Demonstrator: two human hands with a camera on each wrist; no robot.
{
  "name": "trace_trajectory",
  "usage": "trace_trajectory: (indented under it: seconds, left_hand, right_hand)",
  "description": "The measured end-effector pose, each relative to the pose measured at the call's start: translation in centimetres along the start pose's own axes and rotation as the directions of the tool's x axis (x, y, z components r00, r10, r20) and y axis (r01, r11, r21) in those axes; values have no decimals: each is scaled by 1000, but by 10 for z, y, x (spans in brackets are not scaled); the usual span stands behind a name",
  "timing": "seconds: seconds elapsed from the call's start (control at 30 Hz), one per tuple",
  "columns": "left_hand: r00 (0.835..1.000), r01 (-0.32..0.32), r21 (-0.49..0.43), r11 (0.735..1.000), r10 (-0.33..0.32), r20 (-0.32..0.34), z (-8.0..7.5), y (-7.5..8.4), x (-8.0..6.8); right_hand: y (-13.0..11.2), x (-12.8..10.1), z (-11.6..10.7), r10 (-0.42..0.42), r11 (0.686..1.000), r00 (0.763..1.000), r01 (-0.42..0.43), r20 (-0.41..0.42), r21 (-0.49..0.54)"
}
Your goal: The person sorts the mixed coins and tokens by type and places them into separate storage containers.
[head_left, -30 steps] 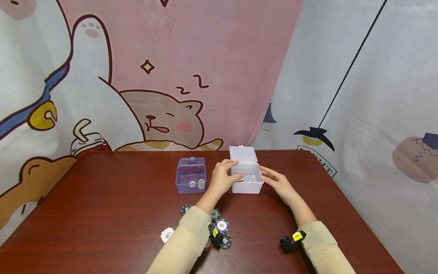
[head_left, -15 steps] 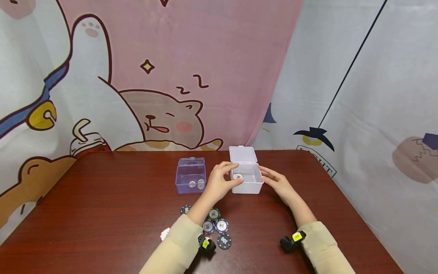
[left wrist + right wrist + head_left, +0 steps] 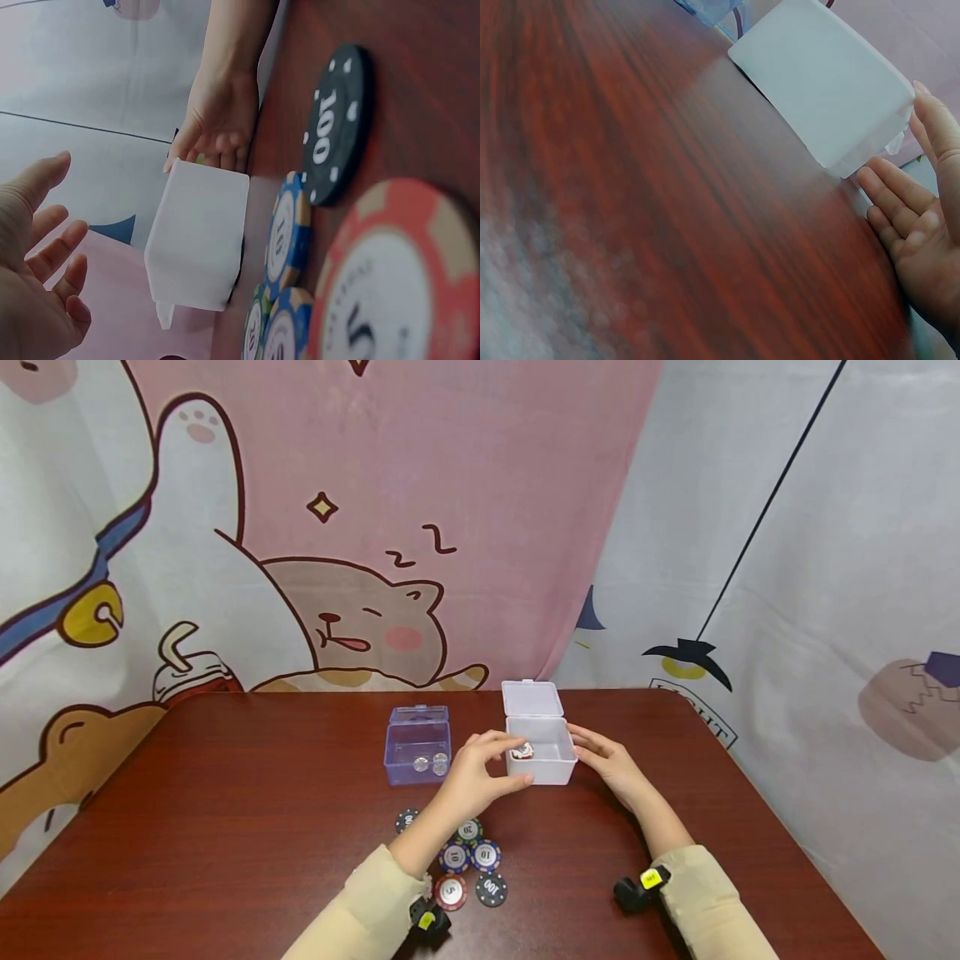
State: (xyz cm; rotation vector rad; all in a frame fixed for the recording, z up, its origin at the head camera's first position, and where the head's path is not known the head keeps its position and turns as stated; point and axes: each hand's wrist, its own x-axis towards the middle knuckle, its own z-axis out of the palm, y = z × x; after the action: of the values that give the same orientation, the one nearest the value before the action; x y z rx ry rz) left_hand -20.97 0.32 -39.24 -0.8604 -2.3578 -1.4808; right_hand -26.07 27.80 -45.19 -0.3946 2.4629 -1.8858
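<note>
Sorting step — a chip [image 3: 522, 750] lies in the white box [image 3: 542, 770]. Your left hand [image 3: 474, 771] hovers empty at its left wall, fingers relaxed; your right hand [image 3: 609, 759] steadies its right wall with straight fingers. Next, judged: pinch another from the loose chips [image 3: 468, 866].

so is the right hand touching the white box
Touching. In the left wrist view the right hand's fingertips rest against the far edge of the white box; the head view agrees, its fingers lying along the box's right side.
</note>
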Motion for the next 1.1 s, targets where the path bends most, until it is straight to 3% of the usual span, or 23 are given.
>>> trace_trajectory:
  seconds: [0.43,0.6,1.1]
  left_hand:
    - [999,-35,37,999,34,32,-21,8,-21]
    - [999,-43,41,998,41,29,-30,4,-30]
    - [998,12,44,999,-14,59,-57,-17,-53]
  right_hand:
    - [1,1,-1,-3,1000,1000,3,5,6]
    - [1,1,-2,-7,1000,1000,7,8,6]
    - [1,0,-1,-9,1000,1000,9,11,18]
